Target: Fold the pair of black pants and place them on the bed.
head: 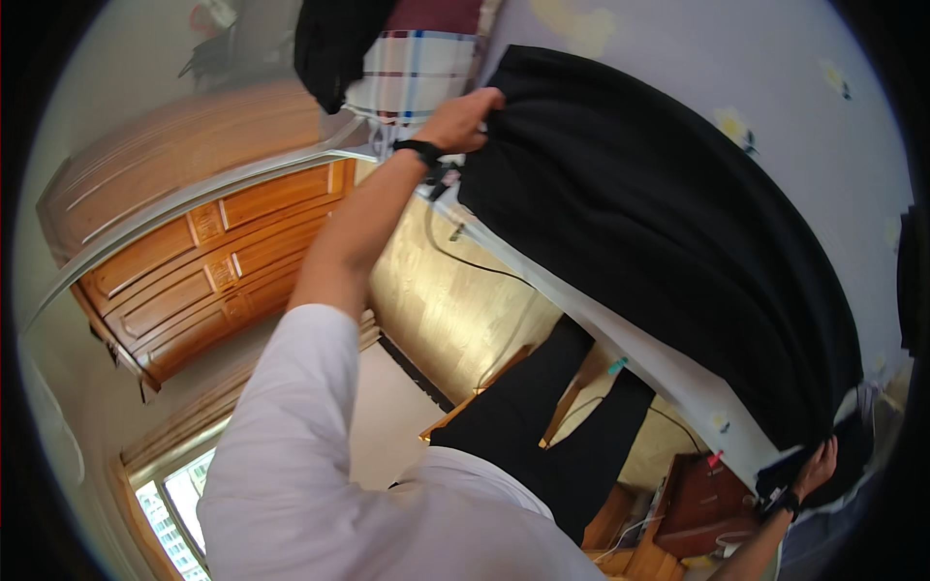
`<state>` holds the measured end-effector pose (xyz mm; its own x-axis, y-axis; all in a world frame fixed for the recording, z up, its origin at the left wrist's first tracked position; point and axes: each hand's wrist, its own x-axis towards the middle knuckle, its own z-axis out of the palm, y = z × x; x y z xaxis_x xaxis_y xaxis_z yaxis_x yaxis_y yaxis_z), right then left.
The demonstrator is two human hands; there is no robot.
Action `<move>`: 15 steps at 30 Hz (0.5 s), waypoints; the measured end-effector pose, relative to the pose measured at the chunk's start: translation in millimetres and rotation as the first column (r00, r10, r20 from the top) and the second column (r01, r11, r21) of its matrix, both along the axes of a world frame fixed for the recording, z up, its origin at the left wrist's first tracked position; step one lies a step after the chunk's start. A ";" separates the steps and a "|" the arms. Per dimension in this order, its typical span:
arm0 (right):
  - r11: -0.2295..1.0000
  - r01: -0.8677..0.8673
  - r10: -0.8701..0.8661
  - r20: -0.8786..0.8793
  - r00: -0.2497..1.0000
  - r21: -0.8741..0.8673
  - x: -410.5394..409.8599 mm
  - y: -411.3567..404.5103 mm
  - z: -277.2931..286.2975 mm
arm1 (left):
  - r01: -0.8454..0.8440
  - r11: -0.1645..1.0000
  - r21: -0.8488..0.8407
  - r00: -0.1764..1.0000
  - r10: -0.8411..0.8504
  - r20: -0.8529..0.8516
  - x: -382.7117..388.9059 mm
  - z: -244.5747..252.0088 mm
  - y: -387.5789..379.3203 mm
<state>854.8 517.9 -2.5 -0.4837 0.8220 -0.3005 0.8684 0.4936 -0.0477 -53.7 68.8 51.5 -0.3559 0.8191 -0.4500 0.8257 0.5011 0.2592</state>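
A long black garment (pixel 654 210), its exact kind unclear, lies stretched across a pale lavender bed sheet (pixel 770 65) with a flower print. My left hand (pixel 465 123) grips its edge at the upper left end, and small creases fan out from the fingers. At the far lower right, my right hand (pixel 817 468) has its fingers closed on the other end of the black cloth. Between the hands the fabric hangs in soft folds along the bed's near side. I wear black bands on both wrists.
A checked pillow or folded cloth (pixel 421 65) and a black item (pixel 338 51) rest at the top. Cables (pixel 472 261) run down by the bed edge. Clips (pixel 617 365) hold the sheet. A reddish-brown cabinet (pixel 705 501) stands lower right, a wooden dresser (pixel 218 269) left.
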 end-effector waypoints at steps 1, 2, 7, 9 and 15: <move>1.000 -0.007 0.007 -0.023 1.000 0.006 -5.4 2.0 9.5 | -0.012 0.999 0.032 0.999 0.011 0.030 -3.3 14.8 -7.1; 0.998 -0.037 0.039 -0.031 0.999 0.042 -9.0 4.9 23.8 | -0.078 0.996 0.031 0.997 0.078 0.018 -2.3 31.8 -14.9; 1.000 0.022 -0.021 -0.149 0.989 0.007 0.9 1.6 108.5 | -0.125 0.980 0.156 0.992 0.128 -0.008 -14.5 95.3 -56.4; 0.989 0.133 -0.112 -0.264 0.958 0.064 -31.7 -8.9 135.5 | -0.104 0.968 0.230 0.994 0.107 -0.001 -3.0 129.6 -64.8; 0.992 0.119 -0.102 -0.275 0.956 0.046 11.9 -44.2 182.4 | -0.179 0.945 0.274 0.984 0.175 0.042 28.3 161.7 -110.6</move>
